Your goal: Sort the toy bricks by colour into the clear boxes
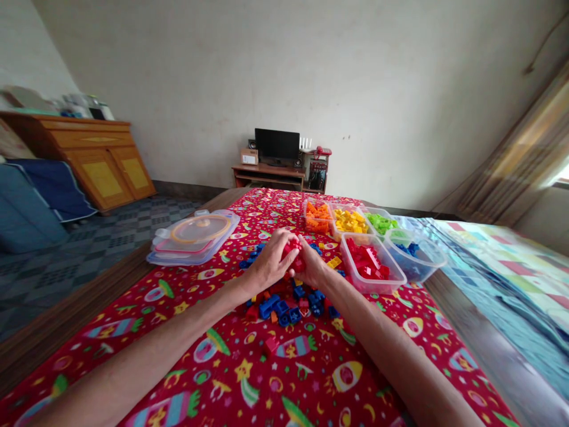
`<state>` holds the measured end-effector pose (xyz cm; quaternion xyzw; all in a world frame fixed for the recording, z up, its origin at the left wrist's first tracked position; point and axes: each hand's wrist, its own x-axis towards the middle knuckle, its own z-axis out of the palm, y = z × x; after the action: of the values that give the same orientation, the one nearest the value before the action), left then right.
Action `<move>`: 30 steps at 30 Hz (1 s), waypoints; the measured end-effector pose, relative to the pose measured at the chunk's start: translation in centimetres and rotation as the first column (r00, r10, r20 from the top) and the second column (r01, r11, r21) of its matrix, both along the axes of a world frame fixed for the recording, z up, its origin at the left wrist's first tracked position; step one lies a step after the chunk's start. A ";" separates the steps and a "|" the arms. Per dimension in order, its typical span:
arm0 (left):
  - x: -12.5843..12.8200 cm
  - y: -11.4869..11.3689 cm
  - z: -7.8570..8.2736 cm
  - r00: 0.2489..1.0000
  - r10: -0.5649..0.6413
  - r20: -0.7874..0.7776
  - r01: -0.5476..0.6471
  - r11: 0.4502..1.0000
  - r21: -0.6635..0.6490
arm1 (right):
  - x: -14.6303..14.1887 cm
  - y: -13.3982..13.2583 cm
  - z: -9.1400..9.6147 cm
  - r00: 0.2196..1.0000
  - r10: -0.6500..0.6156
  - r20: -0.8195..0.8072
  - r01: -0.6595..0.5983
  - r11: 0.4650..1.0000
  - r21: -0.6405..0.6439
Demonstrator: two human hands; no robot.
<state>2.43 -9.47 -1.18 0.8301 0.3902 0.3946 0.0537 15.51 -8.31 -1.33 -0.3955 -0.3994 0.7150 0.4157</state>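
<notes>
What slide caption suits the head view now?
Left hand and right hand cup red bricks above loose, mostly blue pieces on a patterned cloth, plastic tubs nearby.

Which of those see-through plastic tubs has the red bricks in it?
The front-left tub, nearer the person than the orange, yellow and green tubs. Its red bricks set it apart; its right-hand neighbour holds blue bricks.

The left forearm and right forearm stretch forward, bare and converging — the left hand and right hand meet, cupped toward each other, left thumb pointing inward.
</notes>
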 end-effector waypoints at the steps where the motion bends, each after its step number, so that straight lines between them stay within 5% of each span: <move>1: 0.2 -0.1 -0.3 0.999 -0.033 -0.042 0.034 0.999 0.022 | -0.3 -0.2 0.0 0.999 -0.012 -0.040 0.009 0.998 -0.067; 3: 0.4 -0.2 -0.9 0.993 -0.063 -0.102 0.068 0.996 0.049 | -0.7 -0.4 0.1 0.992 -0.027 -0.127 0.000 0.977 -0.213; 6: 0.1 0.0 -1.4 0.989 -0.065 -0.134 0.073 0.996 0.053 | -0.6 -0.4 0.1 0.978 -0.047 -0.201 0.005 0.979 -0.202; 16: -0.4 0.3 -1.6 0.995 -0.072 -0.062 0.067 0.994 -0.082 | 0.5 0.2 0.2 0.977 -0.058 -0.206 0.082 0.990 0.114; 21: -0.5 0.1 -1.2 0.997 -0.067 -0.049 0.065 0.997 -0.030 | 4.9 1.0 3.4 0.959 -0.264 0.103 0.200 0.887 0.416; 23: -0.7 0.5 -1.4 0.996 -0.060 -0.063 0.059 0.998 -0.021 | 7.9 1.5 4.5 0.816 -0.456 0.356 0.178 0.784 0.595; 26: -1.0 1.2 -1.8 0.997 -0.041 -0.063 0.038 0.998 -0.039 | 12.7 2.3 5.1 0.359 -0.720 0.593 0.086 0.659 0.748; 28: -1.2 1.5 -2.1 0.998 -0.033 -0.058 0.030 0.998 -0.047 | 15.3 2.5 4.9 0.113 -0.726 0.678 -0.021 0.680 0.732; 30: -1.2 1.7 -2.3 0.998 -0.031 -0.060 0.029 0.999 -0.039 | 17.0 2.6 4.6 0.028 -0.624 0.781 -0.135 0.772 0.621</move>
<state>1.25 -7.81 -3.47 0.8463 0.3865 0.3609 0.0638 32.47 -5.70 3.26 -0.6978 -0.6710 0.0157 0.2500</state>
